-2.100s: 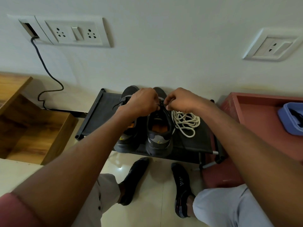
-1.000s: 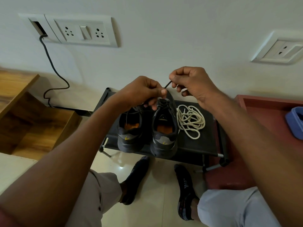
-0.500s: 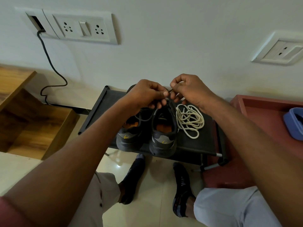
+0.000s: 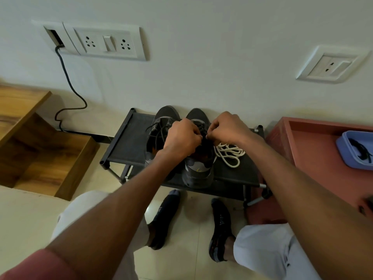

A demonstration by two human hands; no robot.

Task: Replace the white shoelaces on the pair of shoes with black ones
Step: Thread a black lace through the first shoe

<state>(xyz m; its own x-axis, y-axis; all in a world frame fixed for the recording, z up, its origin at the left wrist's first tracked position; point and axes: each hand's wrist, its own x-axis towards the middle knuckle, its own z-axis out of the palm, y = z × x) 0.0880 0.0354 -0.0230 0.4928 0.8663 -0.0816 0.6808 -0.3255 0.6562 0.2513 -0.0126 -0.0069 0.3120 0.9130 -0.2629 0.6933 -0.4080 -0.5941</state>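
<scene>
Two dark grey shoes stand side by side on a low black rack (image 4: 129, 142), toes to the wall. The left shoe (image 4: 163, 120) has a loose black lace trailing from its eyelets. My left hand (image 4: 181, 138) and my right hand (image 4: 228, 128) meet over the tongue of the right shoe (image 4: 198, 170), each pinching the black lace (image 4: 201, 128) threaded in its eyelets. A heap of white laces (image 4: 230, 153) lies on the rack just right of that shoe.
A red tray-like stand (image 4: 314, 150) at the right carries a blue box (image 4: 355, 150) with something black inside. Wooden steps (image 4: 40, 150) lie to the left. A black cable (image 4: 68, 85) hangs from the wall socket. My socked feet (image 4: 220, 227) rest on the tiled floor below the rack.
My hands rose a second ago, pulling the black lace up from the right shoe, then came back down. Now both are low and close together over its eyelets.
</scene>
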